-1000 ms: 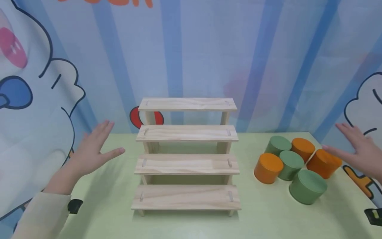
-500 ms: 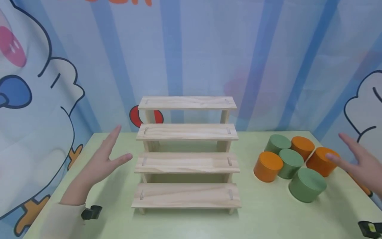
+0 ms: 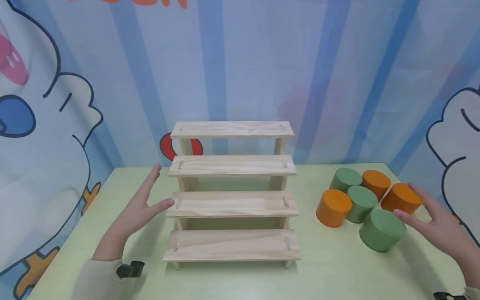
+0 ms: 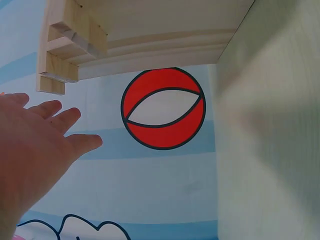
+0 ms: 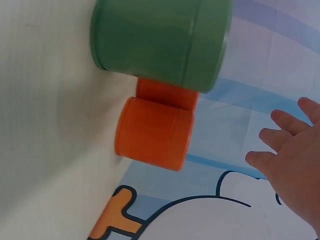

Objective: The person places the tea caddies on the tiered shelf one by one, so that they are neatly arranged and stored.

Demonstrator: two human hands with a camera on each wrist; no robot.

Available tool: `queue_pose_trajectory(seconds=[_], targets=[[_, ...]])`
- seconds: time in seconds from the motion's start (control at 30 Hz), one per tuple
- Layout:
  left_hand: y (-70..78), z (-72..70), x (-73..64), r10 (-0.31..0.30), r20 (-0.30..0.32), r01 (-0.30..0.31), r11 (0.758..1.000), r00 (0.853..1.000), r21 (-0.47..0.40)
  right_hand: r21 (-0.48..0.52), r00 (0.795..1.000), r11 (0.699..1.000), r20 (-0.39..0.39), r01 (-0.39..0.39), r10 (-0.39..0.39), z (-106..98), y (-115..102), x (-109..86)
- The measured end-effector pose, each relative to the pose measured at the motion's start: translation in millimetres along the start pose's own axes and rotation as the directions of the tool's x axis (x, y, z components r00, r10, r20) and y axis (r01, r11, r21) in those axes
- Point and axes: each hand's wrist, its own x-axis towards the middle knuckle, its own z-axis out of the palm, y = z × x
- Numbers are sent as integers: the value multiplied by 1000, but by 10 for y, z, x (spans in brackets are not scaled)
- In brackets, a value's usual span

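A pale wooden stand with stepped shelves stands mid-table in the head view. My left hand hovers by its left side, fingers extended and thumb spread, holding nothing. On the right, several round lidded tins in orange and green sit close together. Nearest to my right hand are the large green tin at the front and the rightmost orange tin. That hand is held with fingers stretched out and holds nothing. The right wrist view shows a gap between its fingers and an orange tin.
The other tins are an orange one at the left of the group, a middle green one, a back green one and a back orange one. A striped cartoon backdrop rises behind the pale green tabletop.
My left hand has moved right, closer to the stand. The right hand has come leftward and lower, toward the tins. The stand and the tins stay where they were.
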Motion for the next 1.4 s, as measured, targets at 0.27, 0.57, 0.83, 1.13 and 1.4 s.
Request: queue_pose_trajectory(seconds=[0.27,0.57,0.83,1.13,1.4], targets=[[-33,86,9,-8,8,8,999,1000,-32,-16,997,999,68,-47,48,124,33,-33],[-111,148,1,-10,34,12,998,999,-64,15,989,998,136,-61,59,235,73,-18],[-204,201,-10,22,78,-16,997,997,-79,3,987,998,150,-65,64,311,103,-21],[-282,270,-43,63,103,-51,991,993,-122,113,983,989,167,-92,73,370,157,-29],[-300,287,-44,84,111,-66,985,990,-162,97,975,989,203,-113,92,378,206,-24]])
